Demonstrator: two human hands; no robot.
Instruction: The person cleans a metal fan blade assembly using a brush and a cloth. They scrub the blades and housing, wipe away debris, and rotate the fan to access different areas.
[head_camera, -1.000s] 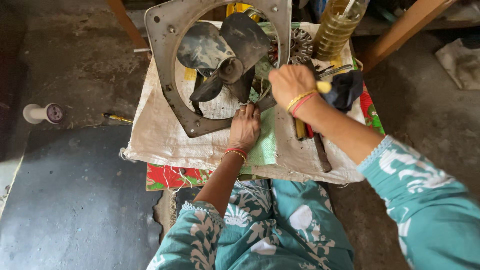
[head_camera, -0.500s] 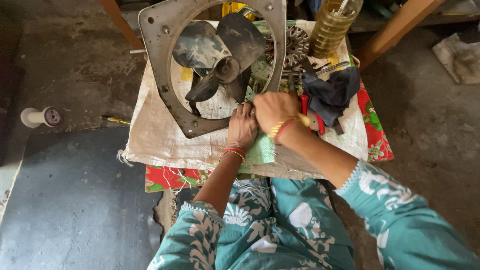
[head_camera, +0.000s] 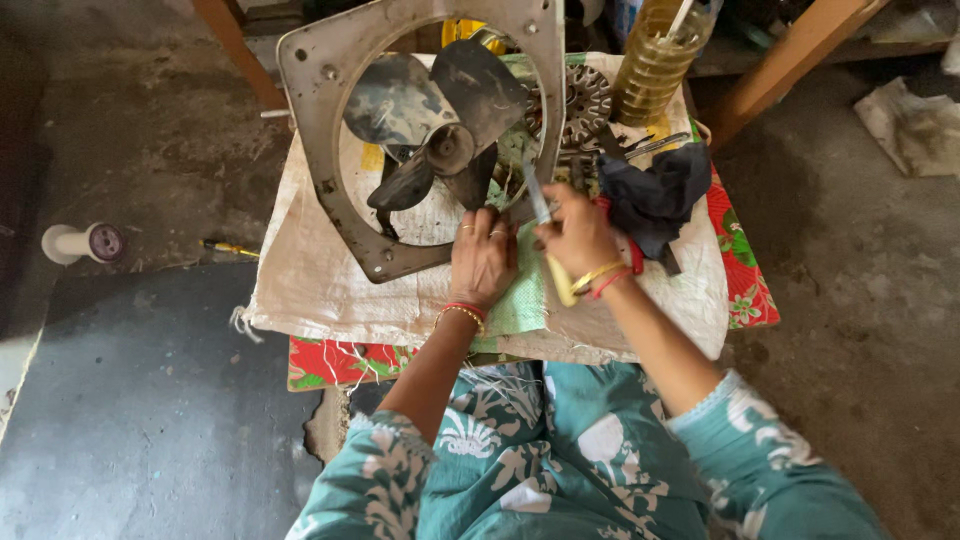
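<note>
A grey metal exhaust fan (head_camera: 330, 150) with dark blades stands tilted on a low table covered by white sacking (head_camera: 310, 290). My left hand (head_camera: 482, 258) rests palm down on the sacking and a green cloth, right at the fan frame's lower edge. My right hand (head_camera: 578, 232) grips a screwdriver with a yellow handle (head_camera: 558, 282); its metal shaft points up toward the fan frame's right side.
A dark cloth (head_camera: 655, 195) and metal tools lie at the table's right, with a round metal grille (head_camera: 585, 100) and a bottle of yellow liquid (head_camera: 660, 55) behind. A white spool (head_camera: 82, 243) and a small screwdriver (head_camera: 228, 247) lie on the floor at left.
My right hand came off the tool pile at the right and moved left toward the fan with the screwdriver in it. My left hand stayed put.
</note>
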